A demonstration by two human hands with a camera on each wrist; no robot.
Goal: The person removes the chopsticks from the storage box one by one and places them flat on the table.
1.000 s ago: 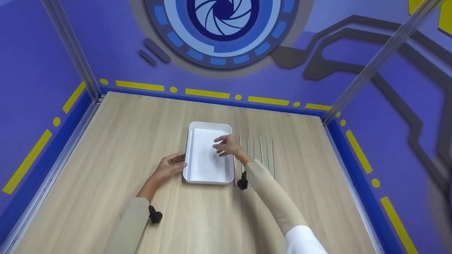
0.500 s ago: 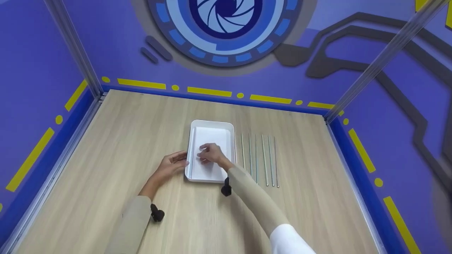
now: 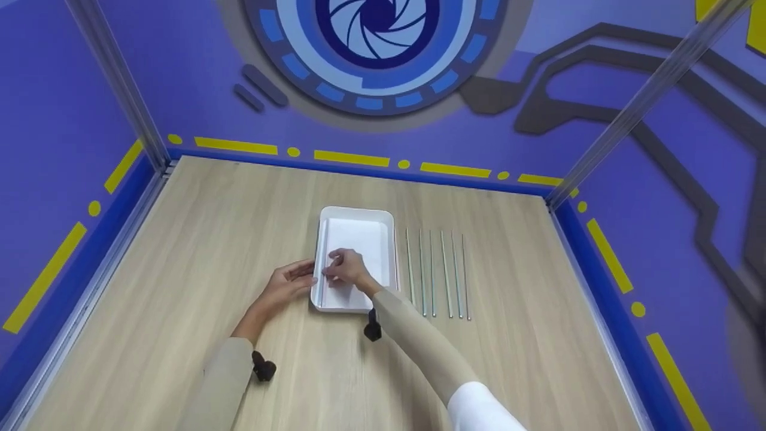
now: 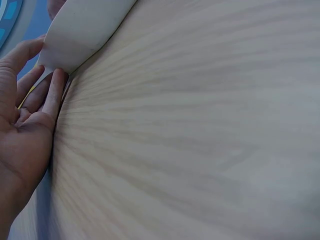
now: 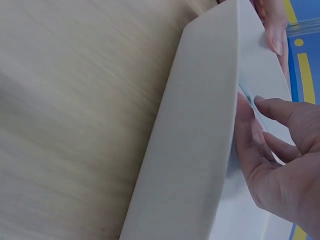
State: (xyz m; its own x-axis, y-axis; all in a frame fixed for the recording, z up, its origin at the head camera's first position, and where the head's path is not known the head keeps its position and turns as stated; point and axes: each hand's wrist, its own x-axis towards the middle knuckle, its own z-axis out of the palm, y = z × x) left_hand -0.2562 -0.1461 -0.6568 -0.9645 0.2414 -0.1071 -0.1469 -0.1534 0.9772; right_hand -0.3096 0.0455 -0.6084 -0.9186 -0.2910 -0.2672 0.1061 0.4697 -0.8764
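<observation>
A white rectangular tray (image 3: 357, 214) lies on the table. My left hand (image 3: 288, 282) holds its left wall, with the thumb over the rim and the other fingers along the outside, also seen on the left hand (image 4: 32, 107) in the left wrist view. Over the tray, my right hand (image 3: 347, 267) reaches down to its left inner side. There its thumb and fingertips pinch a thin metal rod (image 5: 246, 90) lying lengthwise along the wall. Part of the rod is hidden behind the tray wall and fingers in the right wrist view.
Several thin metal rods (image 3: 446, 272) lie side by side, lengthwise, on the wooden table (image 3: 239, 209) to the right of the tray. My right forearm passes in front of the tray's near right corner. Blue printed panels (image 3: 197, 90) and metal posts enclose the table.
My right hand has moved left across the tray, from its right side to the rod by the left wall. My left hand has stayed on the tray.
</observation>
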